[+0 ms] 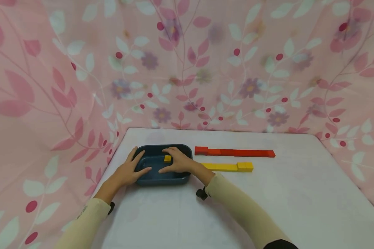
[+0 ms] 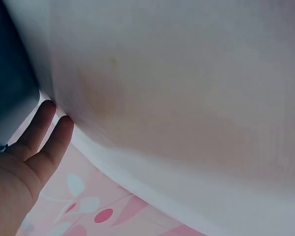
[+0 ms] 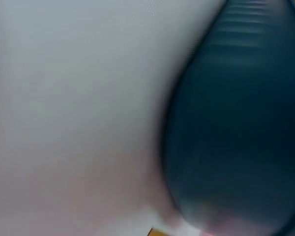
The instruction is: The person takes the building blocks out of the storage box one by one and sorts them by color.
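Observation:
A dark blue tray [image 1: 157,180] sits at the left of the white table, with a small yellow cube [image 1: 167,159] inside it. My left hand [image 1: 127,172] rests at the tray's left rim, thumb reaching over the inside. In the left wrist view, two straight fingers [image 2: 51,150] lie along the outer wall of the tray [image 2: 12,78]. Over the tray's right side is my right hand [image 1: 180,162], its thumb and fingers spread apart around the cube. No grip on the cube shows. The right wrist view is blurred and shows the tray [image 3: 236,123] without clear fingers.
Right of the tray, a row of red blocks [image 1: 240,153] runs across the table [image 1: 268,204]. A row of yellow blocks [image 1: 221,167] lies nearer, its left end partly hidden by the right wrist. Pink floral cloth [image 1: 218,69] hangs behind the table and at its sides.

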Motion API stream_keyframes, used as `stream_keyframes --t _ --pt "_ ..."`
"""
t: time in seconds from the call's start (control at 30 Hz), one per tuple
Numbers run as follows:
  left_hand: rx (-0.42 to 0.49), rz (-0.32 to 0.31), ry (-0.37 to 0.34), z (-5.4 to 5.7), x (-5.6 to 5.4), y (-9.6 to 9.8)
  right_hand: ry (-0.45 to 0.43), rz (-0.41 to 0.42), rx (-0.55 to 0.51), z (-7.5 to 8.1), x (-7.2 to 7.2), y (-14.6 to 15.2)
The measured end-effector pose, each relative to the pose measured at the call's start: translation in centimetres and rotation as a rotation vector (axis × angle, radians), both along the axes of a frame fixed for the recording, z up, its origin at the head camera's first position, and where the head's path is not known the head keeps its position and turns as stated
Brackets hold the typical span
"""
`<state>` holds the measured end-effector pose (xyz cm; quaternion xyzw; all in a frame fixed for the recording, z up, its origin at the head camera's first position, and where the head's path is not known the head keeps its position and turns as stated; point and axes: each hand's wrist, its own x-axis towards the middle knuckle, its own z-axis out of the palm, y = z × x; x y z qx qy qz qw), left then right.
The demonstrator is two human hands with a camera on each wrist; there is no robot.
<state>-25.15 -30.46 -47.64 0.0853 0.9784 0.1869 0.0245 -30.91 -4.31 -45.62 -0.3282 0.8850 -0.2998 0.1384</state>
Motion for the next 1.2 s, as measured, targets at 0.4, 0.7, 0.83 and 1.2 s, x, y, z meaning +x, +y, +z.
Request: stream_keyframes --t 0.4,0.7,0.83,1.2 --pt "-0.028 -0.026 -0.004 0.8 -0.3 -0.3 -0.046 -0.166 0.069 -1.6 -1.1 -2.9" --pt "0.012 -0.010 -0.019 0.2 -0.1 -0.5 -0.055 -0.128 0.059 -2.2 -1.5 -3.1" --pt "0.003 -0.005 -0.016 0.3 0.1 -0.4 -0.054 -0.073 0.078 -2.4 -1.6 -3.3" --pt "0.002 -0.006 0.001 0.4 0.0 -0.1 -0.063 -0.064 -0.043 -1.9 -1.3 -2.9"
